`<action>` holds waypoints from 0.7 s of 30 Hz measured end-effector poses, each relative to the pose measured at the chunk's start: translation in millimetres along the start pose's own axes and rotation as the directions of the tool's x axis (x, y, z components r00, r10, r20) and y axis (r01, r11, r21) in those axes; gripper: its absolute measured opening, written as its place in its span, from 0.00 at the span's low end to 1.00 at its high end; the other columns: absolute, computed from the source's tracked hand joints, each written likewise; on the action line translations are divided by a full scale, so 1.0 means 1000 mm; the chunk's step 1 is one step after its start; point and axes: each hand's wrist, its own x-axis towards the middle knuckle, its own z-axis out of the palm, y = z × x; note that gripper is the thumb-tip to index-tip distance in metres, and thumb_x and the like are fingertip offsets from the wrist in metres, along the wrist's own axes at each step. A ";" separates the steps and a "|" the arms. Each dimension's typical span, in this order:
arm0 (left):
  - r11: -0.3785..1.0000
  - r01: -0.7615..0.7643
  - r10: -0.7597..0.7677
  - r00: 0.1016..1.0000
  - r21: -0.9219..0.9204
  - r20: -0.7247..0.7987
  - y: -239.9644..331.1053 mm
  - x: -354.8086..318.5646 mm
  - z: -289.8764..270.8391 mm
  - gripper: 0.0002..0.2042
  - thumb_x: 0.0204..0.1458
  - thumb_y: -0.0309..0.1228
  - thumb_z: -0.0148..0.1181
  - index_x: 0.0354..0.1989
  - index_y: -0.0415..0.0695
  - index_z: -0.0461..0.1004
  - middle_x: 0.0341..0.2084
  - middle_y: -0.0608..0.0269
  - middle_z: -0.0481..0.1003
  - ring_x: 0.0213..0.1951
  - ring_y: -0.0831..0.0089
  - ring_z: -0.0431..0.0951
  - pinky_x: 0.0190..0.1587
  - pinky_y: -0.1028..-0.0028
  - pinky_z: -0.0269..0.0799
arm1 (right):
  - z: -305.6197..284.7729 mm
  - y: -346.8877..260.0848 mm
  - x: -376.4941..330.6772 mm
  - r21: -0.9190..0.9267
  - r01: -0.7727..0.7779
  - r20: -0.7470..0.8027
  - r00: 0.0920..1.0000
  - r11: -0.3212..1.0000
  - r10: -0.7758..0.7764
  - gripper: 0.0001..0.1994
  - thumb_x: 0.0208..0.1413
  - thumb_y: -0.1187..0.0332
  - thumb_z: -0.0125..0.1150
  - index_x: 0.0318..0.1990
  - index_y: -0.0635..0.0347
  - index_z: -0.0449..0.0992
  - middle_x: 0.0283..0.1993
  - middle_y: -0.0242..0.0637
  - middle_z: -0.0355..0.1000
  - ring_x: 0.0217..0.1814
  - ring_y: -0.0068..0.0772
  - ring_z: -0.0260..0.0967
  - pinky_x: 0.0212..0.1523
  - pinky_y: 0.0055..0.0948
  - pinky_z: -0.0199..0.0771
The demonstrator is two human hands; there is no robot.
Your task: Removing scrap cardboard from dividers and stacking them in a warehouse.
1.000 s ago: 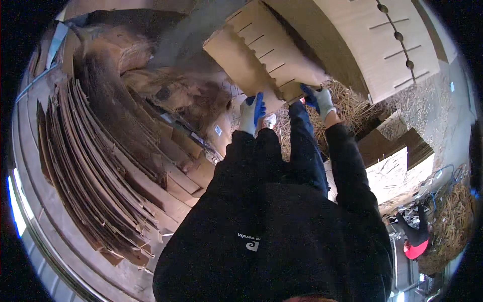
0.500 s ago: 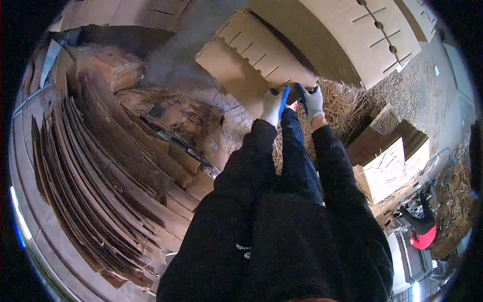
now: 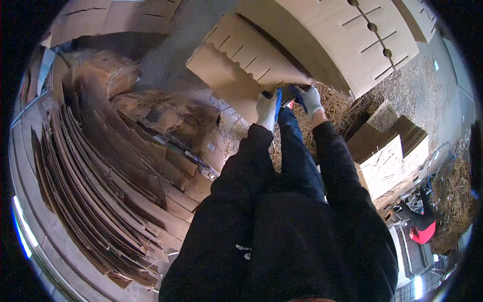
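Note:
My left hand [image 3: 267, 108], in a white glove with a blue palm, is closed at the near edge of a slotted brown cardboard sheet [image 3: 241, 50]. The sheet lies on top of a low cardboard stack, its row of short cuts facing up. Just to the right, my right hand [image 3: 309, 99], gloved alike, is closed at the same sheet's near corner. The fingertips of both hands are partly hidden, and the exact grip is hard to see. Below the left hand, the plain side of the cardboard stack [image 3: 216, 75] slopes down in shadow.
A tall stack of slotted cardboard [image 3: 322, 45] stands ahead. Cardboard strip scraps [image 3: 334, 108] cover the floor near my feet. On the left lean many flat cardboard sheets [image 3: 95, 196], beside a worn carton [image 3: 108, 73]. Another cardboard stack [image 3: 390, 156] is right; a person in red [image 3: 425, 232] is beyond.
Both hands have shifted slightly toward me and to the left in the picture, staying at the sheet's near edge. The whole view has tilted a little; the sheet appears further left.

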 end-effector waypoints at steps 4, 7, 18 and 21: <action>0.989 -0.131 0.128 0.991 -0.067 -0.046 0.036 -0.025 0.009 0.31 0.49 0.50 0.65 0.51 0.35 0.72 0.44 0.43 0.78 0.50 0.47 0.77 0.53 0.59 0.70 | -0.005 -0.015 -0.017 0.225 0.012 -0.096 0.995 0.974 0.010 0.21 0.52 0.56 0.68 0.48 0.61 0.77 0.43 0.51 0.79 0.46 0.48 0.77 0.45 0.38 0.76; 0.988 -0.110 0.105 0.993 -0.110 -0.045 0.036 -0.021 0.008 0.30 0.49 0.48 0.65 0.52 0.36 0.72 0.45 0.42 0.78 0.50 0.47 0.77 0.53 0.60 0.70 | -0.015 -0.026 -0.025 0.243 -0.008 -0.103 0.994 0.970 0.034 0.22 0.50 0.58 0.69 0.49 0.59 0.74 0.44 0.51 0.78 0.49 0.52 0.75 0.48 0.40 0.75; 0.999 -0.016 0.014 0.998 -0.034 -0.056 0.014 -0.001 -0.006 0.34 0.47 0.51 0.66 0.48 0.28 0.69 0.41 0.39 0.78 0.46 0.47 0.78 0.50 0.59 0.72 | -0.021 -0.029 -0.021 -0.093 0.012 0.072 0.997 0.996 -0.005 0.26 0.52 0.46 0.65 0.47 0.60 0.78 0.40 0.49 0.79 0.43 0.47 0.79 0.42 0.42 0.77; 0.990 -0.142 0.140 0.983 -0.006 -0.119 0.030 -0.018 -0.013 0.37 0.47 0.52 0.67 0.51 0.27 0.66 0.43 0.37 0.77 0.47 0.46 0.78 0.50 0.58 0.72 | -0.027 -0.038 -0.037 -0.013 -0.098 -0.237 0.967 0.995 0.092 0.27 0.53 0.47 0.66 0.51 0.59 0.75 0.40 0.48 0.79 0.44 0.47 0.78 0.42 0.40 0.76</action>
